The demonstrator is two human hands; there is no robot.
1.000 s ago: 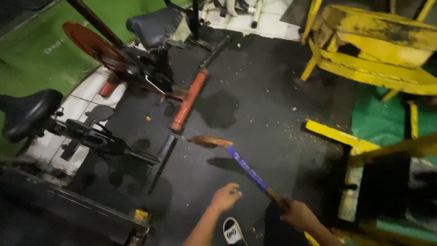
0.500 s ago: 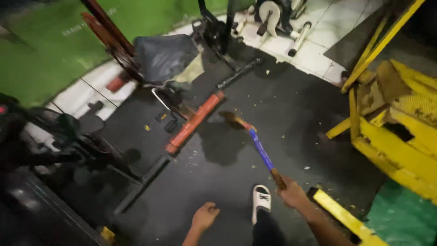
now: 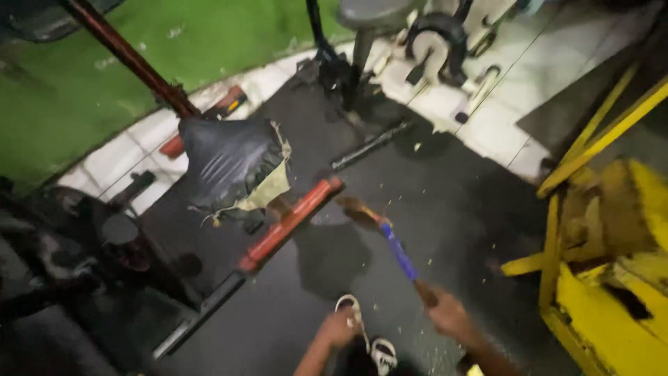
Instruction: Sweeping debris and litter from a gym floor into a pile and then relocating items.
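My right hand (image 3: 449,315) grips the end of a broom handle (image 3: 399,253) with a blue middle part; its brownish brush head (image 3: 356,209) reaches out over the dark rubber floor mat (image 3: 431,209), close to a red base bar (image 3: 289,223). My left hand (image 3: 339,329) hangs low beside my white sandal (image 3: 362,334), fingers loosely curled, holding nothing. Small pale crumbs of debris are scattered on the mat around the broom.
An exercise machine with a torn black seat (image 3: 233,163) stands left of the broom. Yellow metal frames (image 3: 605,278) stand at the right. More gym equipment (image 3: 431,49) stands at the back on white tiles. Green turf (image 3: 139,42) covers the far left.
The view has swung and moved closer to the torn seat. The broom head has moved toward the red bar. My left hand has dropped beside my sandal.
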